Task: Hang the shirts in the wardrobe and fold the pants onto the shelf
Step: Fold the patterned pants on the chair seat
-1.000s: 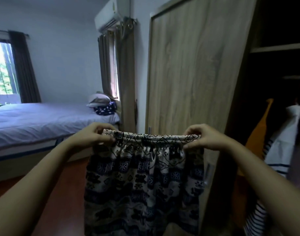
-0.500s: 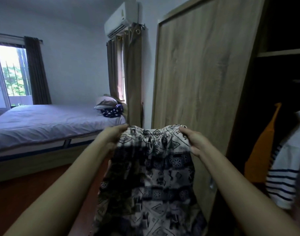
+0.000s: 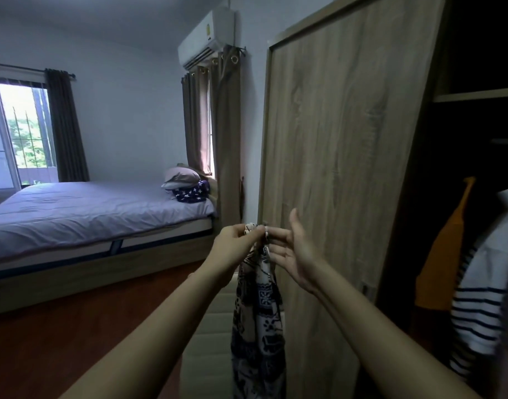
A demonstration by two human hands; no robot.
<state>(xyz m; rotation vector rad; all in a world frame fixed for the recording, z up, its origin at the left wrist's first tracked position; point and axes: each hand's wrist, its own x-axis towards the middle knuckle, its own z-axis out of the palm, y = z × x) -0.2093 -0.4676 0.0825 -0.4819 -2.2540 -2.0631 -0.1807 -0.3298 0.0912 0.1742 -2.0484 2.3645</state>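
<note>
pants [image 3: 258,312] now hang bunched, left hand [image 3: 235,241] pinching them, right hand [image 3: 299,254] flat.

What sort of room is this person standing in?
A bedroom, most likely: a made bed with pillows, a tall wooden wardrobe, and shirts hanging inside its open side.

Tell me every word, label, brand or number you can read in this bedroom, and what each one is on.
No text here can be read.
Yellow sticker on the air conditioner: some print likely, but too small and blurred to read.
Patterned pants: printed shapes only, no letters that I can make out.
Striped shirt in the wardrobe: stripes only, no wording visible.
</note>
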